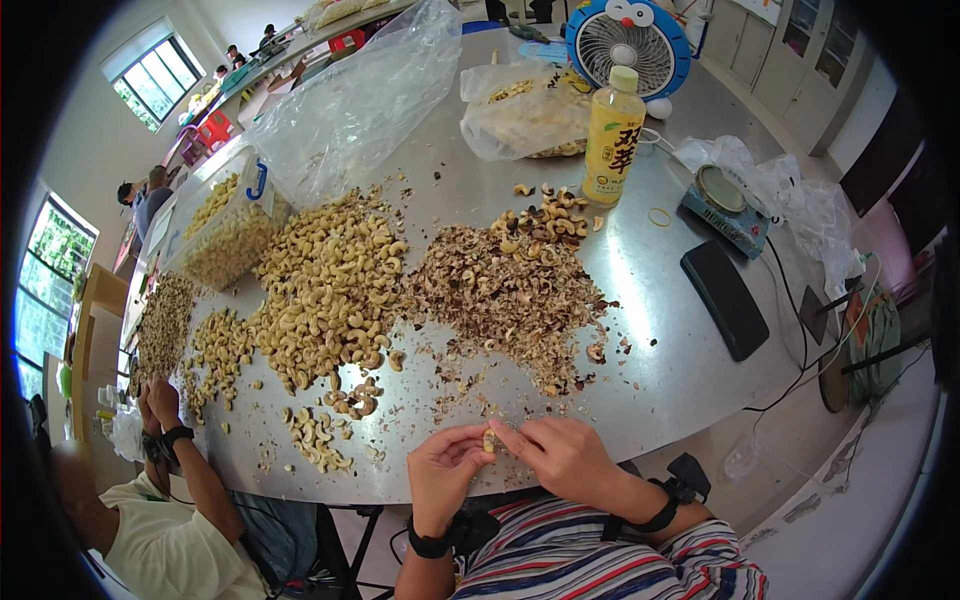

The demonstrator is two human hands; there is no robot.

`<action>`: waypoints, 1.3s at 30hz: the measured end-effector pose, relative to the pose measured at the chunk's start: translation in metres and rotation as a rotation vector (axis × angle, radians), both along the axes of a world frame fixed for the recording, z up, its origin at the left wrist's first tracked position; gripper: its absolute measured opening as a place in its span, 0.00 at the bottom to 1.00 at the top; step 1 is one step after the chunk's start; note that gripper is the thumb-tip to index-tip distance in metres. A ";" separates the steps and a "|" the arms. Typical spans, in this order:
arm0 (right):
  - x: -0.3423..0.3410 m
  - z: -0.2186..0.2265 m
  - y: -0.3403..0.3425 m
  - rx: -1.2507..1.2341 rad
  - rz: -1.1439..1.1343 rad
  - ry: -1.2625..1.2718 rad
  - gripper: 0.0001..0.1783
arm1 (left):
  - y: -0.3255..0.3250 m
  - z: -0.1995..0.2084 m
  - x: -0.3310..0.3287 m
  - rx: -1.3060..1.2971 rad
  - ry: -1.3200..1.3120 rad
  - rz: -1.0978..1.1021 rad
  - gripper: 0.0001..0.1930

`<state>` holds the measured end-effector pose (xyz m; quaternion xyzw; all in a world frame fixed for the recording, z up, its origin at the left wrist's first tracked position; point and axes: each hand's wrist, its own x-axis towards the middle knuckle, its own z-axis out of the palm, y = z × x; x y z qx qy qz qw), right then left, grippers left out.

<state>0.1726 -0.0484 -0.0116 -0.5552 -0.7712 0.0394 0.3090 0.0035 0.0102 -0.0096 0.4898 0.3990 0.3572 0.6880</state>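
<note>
Near the table's front edge, my left hand (447, 468) pinches a pale cashew nut (489, 440) between thumb and fingertips. My right hand (562, 455) meets it from the other side, its fingers curled and its index finger and thumb closed on the same nut. Beyond my hands spreads a heap of brown skin flakes (505, 300). To its left lies a large pile of cashews (325, 280), with a small group of cashews (315, 440) closer to me.
A lidded plastic tub of cashews (225, 235) stands at the left. At the back are a clear plastic bag (370, 100), a yellow drink bottle (612, 145) and a blue fan (628, 50). A black phone (724, 300) lies right. A co-worker's hands (160, 405) are at the left edge.
</note>
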 end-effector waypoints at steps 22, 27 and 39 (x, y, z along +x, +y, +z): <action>0.008 0.000 0.003 -0.217 0.146 0.386 0.28 | -0.004 0.008 0.002 0.087 -0.032 -0.021 0.16; 0.003 0.000 0.000 -0.176 0.087 0.257 0.29 | -0.003 0.009 0.002 0.087 0.008 -0.010 0.16; -0.006 -0.005 0.000 -0.031 0.000 0.157 0.28 | -0.003 0.007 0.003 0.053 0.002 0.020 0.16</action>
